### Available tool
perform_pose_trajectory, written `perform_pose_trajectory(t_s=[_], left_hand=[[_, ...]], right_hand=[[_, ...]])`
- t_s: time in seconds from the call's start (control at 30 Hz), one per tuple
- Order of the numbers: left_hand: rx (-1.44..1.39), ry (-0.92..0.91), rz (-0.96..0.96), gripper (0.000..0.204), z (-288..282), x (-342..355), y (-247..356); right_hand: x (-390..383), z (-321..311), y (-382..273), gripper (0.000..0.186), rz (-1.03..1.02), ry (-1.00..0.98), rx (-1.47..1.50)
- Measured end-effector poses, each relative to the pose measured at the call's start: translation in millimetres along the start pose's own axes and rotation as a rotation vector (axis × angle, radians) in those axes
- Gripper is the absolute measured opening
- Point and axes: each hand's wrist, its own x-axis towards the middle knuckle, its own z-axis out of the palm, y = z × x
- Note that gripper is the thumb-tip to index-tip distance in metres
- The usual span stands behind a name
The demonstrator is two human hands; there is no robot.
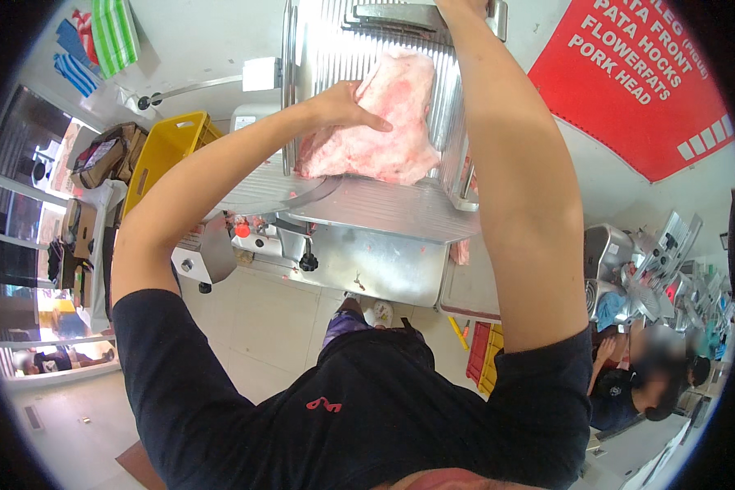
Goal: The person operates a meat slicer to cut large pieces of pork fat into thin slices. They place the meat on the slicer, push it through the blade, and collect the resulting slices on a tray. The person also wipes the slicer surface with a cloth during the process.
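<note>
A large pale pink slab of fatty meat, probably pork, rests on the ribbed metal carriage of a meat slicer. My left hand grips the slab's left side, thumb stretched across its top; the other fingers are partly hidden. At the top edge of the head view my right hand reaches the metal meat pusher on the carriage. That hand is largely cut off, so its fingers do not show. Part of the round blade guard shows beyond the slab's near left edge.
Black knobs jut from the slicer's near side. A yellow crate stands at the left, striped cloths at the far left. A red sign is at the right. Another person sits lower right, near more slicers.
</note>
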Motion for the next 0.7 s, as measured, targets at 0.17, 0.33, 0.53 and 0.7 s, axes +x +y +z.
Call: perform_pose_trajectory(t_s=[0.17,0.33,0.53,0.7], left_hand=[[-0.099,-0.016,-0.009,0.065,-2,4,11],[-0.301,-0.079,-0.055,0.061,-7,11,-3],[-0.458,-0.170,0.069,0.062,-1,2,8],[-0.481,-0.177,0.021,0.066,7,10,15]], right_hand=[[2,2,-1,0.015,0.130,-0.030,0.074],[-3,-17,-14,0.016,0.151,-0.065,0.113],[6,-13,-9,0.018,0.110,-0.048,0.118],[16,-2,-4,0.021,0.119,-0.034,0.124]])
